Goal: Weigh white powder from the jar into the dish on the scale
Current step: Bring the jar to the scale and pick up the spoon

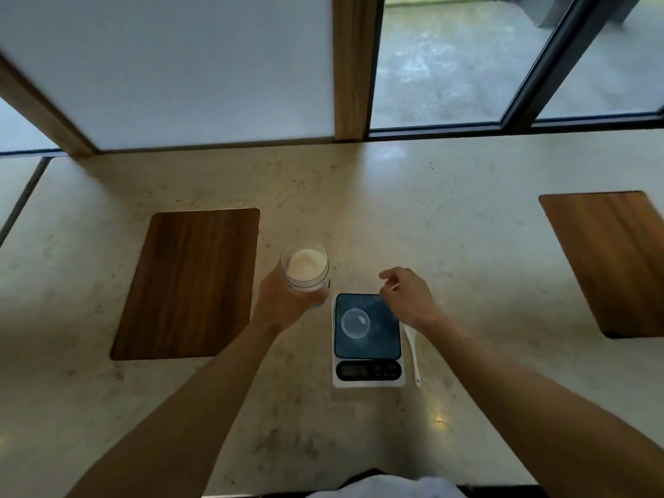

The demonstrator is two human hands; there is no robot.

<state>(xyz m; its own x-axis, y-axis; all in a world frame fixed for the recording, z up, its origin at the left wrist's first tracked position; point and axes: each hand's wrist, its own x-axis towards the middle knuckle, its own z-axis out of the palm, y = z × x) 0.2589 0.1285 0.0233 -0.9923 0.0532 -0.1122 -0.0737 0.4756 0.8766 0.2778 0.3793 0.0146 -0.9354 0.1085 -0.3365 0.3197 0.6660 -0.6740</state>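
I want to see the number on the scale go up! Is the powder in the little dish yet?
Not yet. Done: the jar is open, full of white powder, and the clear dish sits on the scale, looking empty. In hand: the left hand holds the jar; the right hand hovers above the scale, pinching something small I can't identify. Left: scooping powder into the dish. The white spoon lies untouched beside the scale.

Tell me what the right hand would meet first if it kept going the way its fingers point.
The right hand points up-left, away from the person, past the scale's far corner. That line crosses only bare countertop until the wooden window post. The jar sits left of it, though depth is unclear.
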